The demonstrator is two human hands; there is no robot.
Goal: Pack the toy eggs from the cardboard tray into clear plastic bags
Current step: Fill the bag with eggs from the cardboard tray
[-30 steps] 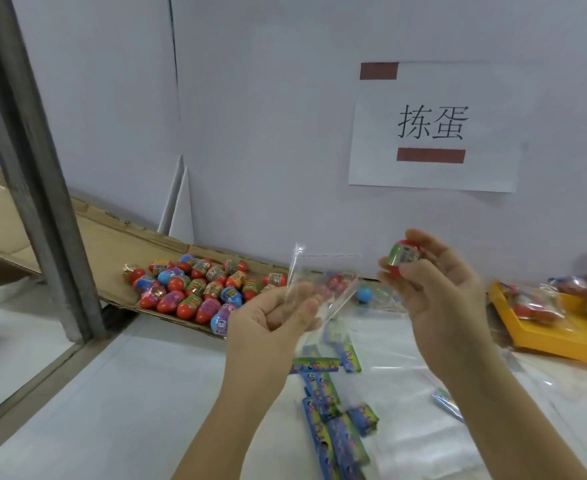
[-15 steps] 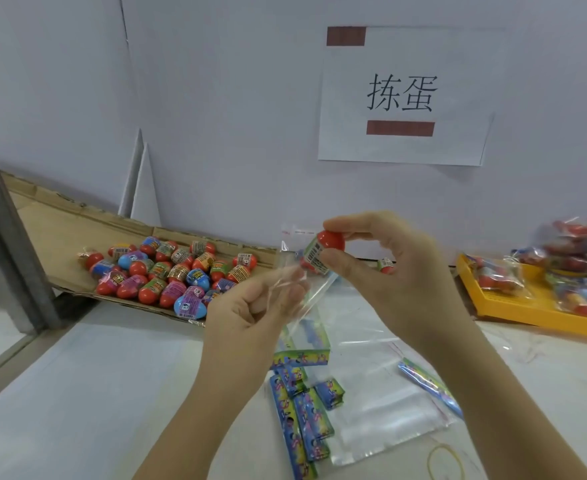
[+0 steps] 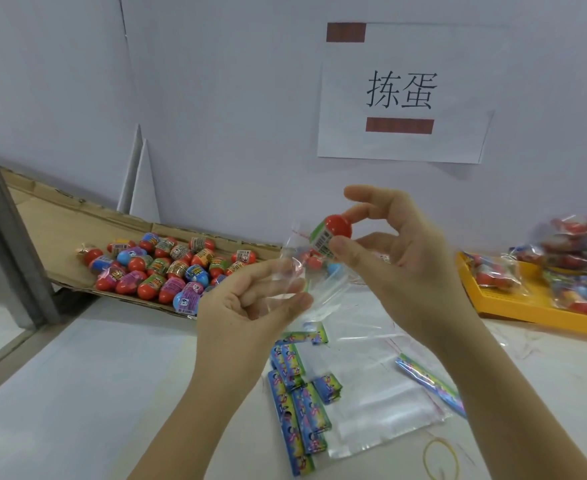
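on the yellow tray (image 3: 513,308) filled bags (image 3: 576,261) wait; many eggs (image 3: 167,268) remain; left hand (image 3: 247,306) pinches bag (image 3: 314,285), right hand (image 3: 399,258) pinches egg (image 3: 333,233).

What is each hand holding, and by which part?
Left hand pinches the clear bag near its mouth. Right hand pinches a red toy egg, thumb on its labelled band.

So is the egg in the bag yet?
Not yet. The right hand pinches the red egg at the mouth of the clear bag the left hand holds.
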